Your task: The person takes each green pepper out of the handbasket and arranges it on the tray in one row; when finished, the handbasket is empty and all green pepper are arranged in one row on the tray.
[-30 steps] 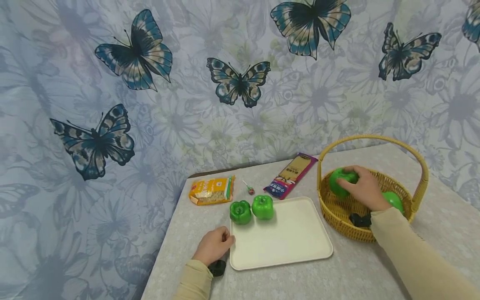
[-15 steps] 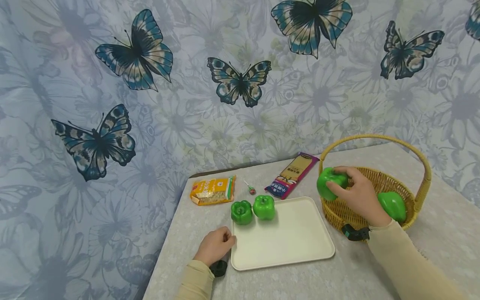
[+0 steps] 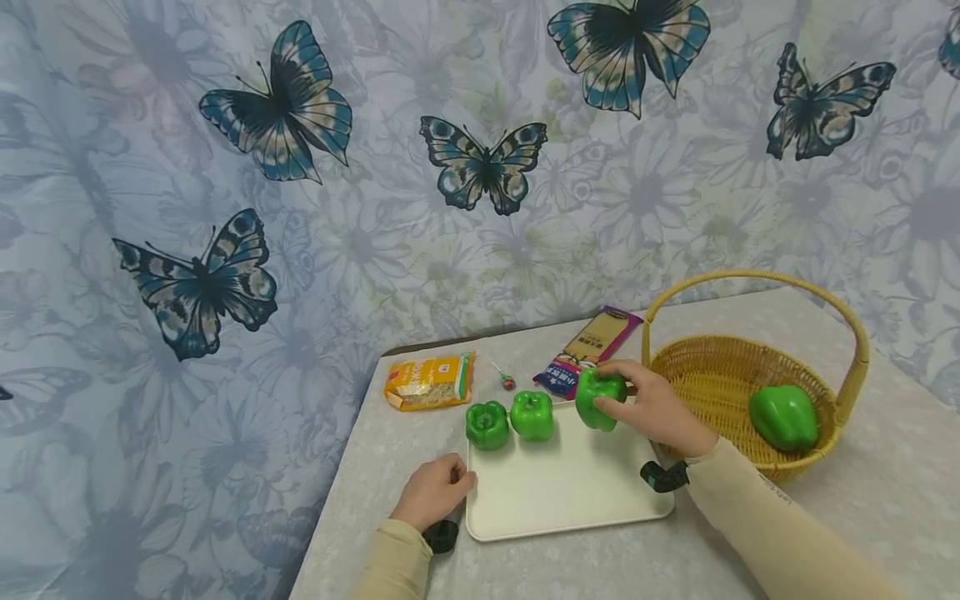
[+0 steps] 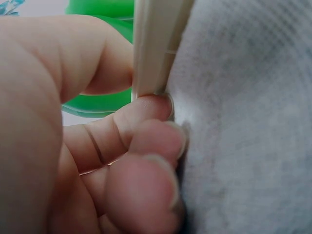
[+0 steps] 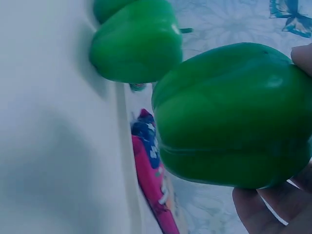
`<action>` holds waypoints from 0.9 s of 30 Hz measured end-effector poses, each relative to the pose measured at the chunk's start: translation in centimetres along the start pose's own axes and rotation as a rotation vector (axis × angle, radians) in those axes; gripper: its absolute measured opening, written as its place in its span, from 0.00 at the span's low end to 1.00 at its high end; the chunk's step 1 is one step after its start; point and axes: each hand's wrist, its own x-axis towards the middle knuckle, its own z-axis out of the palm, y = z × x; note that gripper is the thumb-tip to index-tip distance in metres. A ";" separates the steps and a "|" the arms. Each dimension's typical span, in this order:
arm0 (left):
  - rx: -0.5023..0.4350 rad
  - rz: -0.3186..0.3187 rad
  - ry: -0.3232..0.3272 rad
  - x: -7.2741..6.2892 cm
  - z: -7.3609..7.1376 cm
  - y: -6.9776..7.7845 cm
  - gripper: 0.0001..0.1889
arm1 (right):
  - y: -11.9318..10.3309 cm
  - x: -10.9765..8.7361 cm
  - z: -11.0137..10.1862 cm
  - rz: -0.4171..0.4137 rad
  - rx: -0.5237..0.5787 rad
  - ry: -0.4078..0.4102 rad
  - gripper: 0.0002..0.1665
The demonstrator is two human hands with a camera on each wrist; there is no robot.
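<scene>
My right hand (image 3: 660, 408) grips a green bell pepper (image 3: 600, 398) above the back right part of the cream tray (image 3: 570, 492). In the right wrist view the held bell pepper (image 5: 234, 117) fills the middle, with fingertips below it and another at its upper right. Two more green bell peppers, one darker (image 3: 487, 425) and one lighter (image 3: 532, 417), sit side by side at the tray's back left corner. My left hand (image 3: 433, 492) pinches the tray's left edge. Close up in the left wrist view, thumb and fingertips meet at the tray rim (image 4: 151, 53).
To the right stands a yellow wicker basket (image 3: 697, 367) with a tall handle, one green bell pepper (image 3: 783, 417) inside. Behind the tray lie an orange grain bag (image 3: 429, 382), a lollipop (image 3: 507, 382) and a purple noodle packet (image 3: 592, 346). A patterned wall hanging (image 3: 360, 275) rises behind.
My right hand has lifted the green bell pepper out of the basket and carried it left to above the tray. My left hand stays at the tray's edge.
</scene>
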 end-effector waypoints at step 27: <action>0.006 0.015 0.024 0.2 0.3 -0.3 0.11 | 2.9 1.0 4.8 0.038 0.041 -0.078 0.23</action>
